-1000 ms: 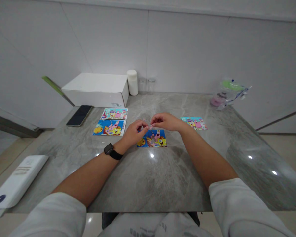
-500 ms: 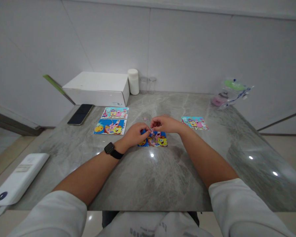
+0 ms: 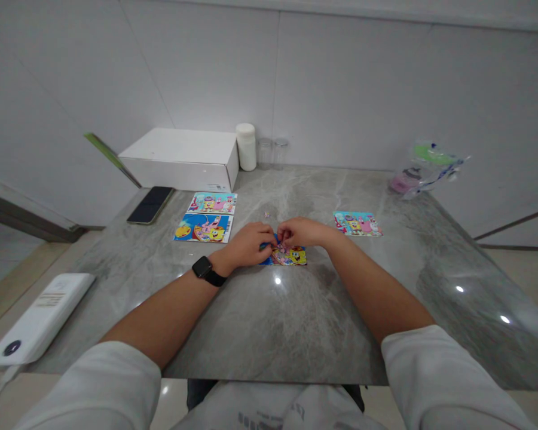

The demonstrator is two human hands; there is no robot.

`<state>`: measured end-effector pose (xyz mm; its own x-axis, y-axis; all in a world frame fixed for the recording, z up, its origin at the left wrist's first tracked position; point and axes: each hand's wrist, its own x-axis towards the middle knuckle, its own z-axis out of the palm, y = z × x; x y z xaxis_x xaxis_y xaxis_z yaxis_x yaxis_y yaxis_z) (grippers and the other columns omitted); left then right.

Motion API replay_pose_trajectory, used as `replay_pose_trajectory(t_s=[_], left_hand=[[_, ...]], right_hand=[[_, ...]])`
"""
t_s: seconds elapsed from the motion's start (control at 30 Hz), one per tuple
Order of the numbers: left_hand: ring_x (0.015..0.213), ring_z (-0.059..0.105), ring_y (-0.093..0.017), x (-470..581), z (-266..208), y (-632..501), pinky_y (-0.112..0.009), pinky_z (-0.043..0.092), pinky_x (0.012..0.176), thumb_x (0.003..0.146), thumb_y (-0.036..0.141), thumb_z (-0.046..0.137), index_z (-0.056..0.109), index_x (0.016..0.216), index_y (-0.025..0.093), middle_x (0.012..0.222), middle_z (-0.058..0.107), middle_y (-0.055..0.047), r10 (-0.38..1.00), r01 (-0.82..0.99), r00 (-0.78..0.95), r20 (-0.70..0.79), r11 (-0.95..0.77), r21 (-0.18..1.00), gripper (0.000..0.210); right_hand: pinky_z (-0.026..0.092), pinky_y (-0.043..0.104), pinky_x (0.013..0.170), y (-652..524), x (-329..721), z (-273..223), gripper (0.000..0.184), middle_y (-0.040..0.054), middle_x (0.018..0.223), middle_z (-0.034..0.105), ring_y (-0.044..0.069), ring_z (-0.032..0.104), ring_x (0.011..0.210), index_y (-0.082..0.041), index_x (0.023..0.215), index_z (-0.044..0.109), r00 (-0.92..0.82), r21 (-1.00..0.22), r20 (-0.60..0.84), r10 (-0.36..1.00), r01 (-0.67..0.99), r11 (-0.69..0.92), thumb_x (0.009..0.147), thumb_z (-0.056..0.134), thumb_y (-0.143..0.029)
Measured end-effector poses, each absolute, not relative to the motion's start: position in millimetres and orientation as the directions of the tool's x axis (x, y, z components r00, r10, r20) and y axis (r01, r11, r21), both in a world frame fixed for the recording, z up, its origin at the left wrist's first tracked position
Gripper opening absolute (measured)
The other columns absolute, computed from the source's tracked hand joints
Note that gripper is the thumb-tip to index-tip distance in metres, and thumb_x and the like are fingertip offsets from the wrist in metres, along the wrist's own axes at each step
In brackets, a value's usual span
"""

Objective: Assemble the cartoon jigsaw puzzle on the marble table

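A small cartoon jigsaw puzzle point(image 3: 298, 257) lies flat on the grey table, partly covered by my hands. My left hand point(image 3: 251, 243), with a black watch point(image 3: 202, 267) on its wrist, has its fingers curled over the puzzle's left side. From the right, my right hand point(image 3: 299, 232) reaches over the upper part, its thumb and fingers pinched around a small pinkish puzzle piece point(image 3: 283, 243), mostly hidden at the fingertips. The hands are close together. Just beyond them, a loose puzzle piece point(image 3: 267, 214) rests on the table.
Left of the puzzle lie two cartoon picture cards point(image 3: 205, 228), and another card point(image 3: 357, 224) lies at right. Farther back are a phone point(image 3: 151, 205), a white box point(image 3: 179, 158), a white bottle point(image 3: 246, 147), two clear jars point(image 3: 280, 154) and a plastic bag point(image 3: 425, 170). A power bank point(image 3: 42, 316) is near left.
My left hand has shifted right and down onto the puzzle, covering more of its left side. My right fingertips have come down with the small piece towards the puzzle. The view has shifted slightly.
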<state>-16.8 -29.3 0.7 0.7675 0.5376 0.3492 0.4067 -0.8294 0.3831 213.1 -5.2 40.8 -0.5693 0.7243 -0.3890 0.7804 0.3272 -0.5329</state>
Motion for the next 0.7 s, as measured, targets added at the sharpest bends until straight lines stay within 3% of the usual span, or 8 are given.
replay_pose_trajectory(t_s=[0.5, 0.7], left_hand=[[0.096, 0.068, -0.024, -16.8, 2.3, -30.8, -0.041, 0.049, 0.091, 0.095, 0.031, 0.064, 0.085, 0.107, 0.029, 0.102, 0.076, -0.008, 0.496, 0.380, 0.817, 0.295, -0.847, 0.372, 0.025], [0.096, 0.069, -0.024, -16.9, 0.6, -29.8, -0.040, 0.048, 0.089, 0.097, 0.034, 0.064, 0.085, 0.110, 0.030, 0.102, 0.076, -0.008, 0.485, 0.372, 0.824, 0.295, -0.854, 0.365, 0.024]], right_hand=[[0.046, 0.024, 0.067, -8.8, 206.2, 39.0, 0.026, 0.0021, 0.094, 0.082, 0.018, 0.073, 0.081, -0.023, 0.109, 0.080, -0.540, -0.375, -0.326, 0.776, 0.827, 0.418, 0.084, 0.073, -0.017], [0.045, 0.024, 0.066, -9.1, 205.5, 38.0, 0.024, 0.0030, 0.095, 0.082, 0.017, 0.072, 0.081, -0.022, 0.107, 0.080, -0.541, -0.374, -0.321, 0.777, 0.826, 0.421, 0.085, 0.072, -0.016]])
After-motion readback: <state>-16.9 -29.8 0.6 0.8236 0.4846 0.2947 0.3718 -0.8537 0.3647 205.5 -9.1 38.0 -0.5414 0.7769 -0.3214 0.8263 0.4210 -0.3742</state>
